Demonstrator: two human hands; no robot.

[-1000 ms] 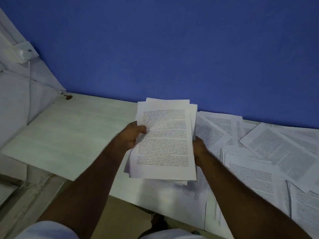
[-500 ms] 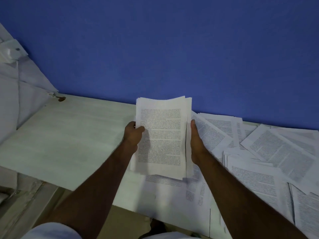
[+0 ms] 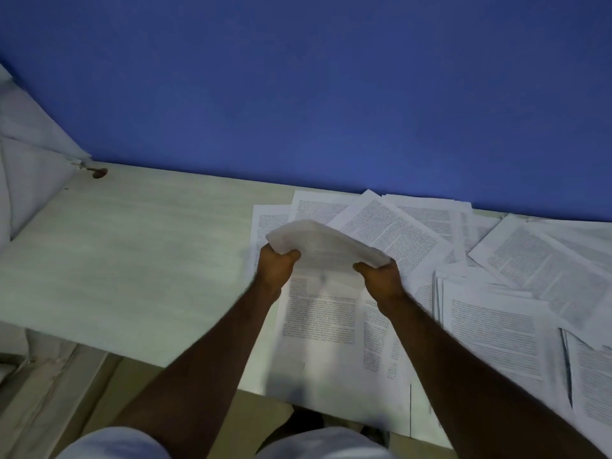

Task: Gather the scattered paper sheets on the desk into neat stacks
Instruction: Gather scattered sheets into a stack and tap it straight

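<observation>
Head view, looking down at a pale desk (image 3: 126,260) against a blue wall (image 3: 298,94). Loose printed sheets (image 3: 490,313) cover the desk's right half, overlapping at odd angles, some hanging over the near edge at bottom centre. The desk's left half shows bare wood w/ a small brown mark (image 3: 98,173) at its far left corner. A white panel (image 3: 29,167) leans at upper left.

Centre frame: left hand (image 3: 276,268) and right hand (image 3: 381,276) each grip a side of a stack (image 3: 326,246) — fingers curled round its edges, thumbs on top. The stack is blurred, tipped flat-ish, its far edge toward the wall, held over the loose sheets. Both forearms cross the lower frame & hide part of the papers beneath.

Vs 0.5 s ago: the stack was held up w/ its printed face to the camera; it's now tilted forward and lower, text no longer readable, and more sheets behind it show.
</observation>
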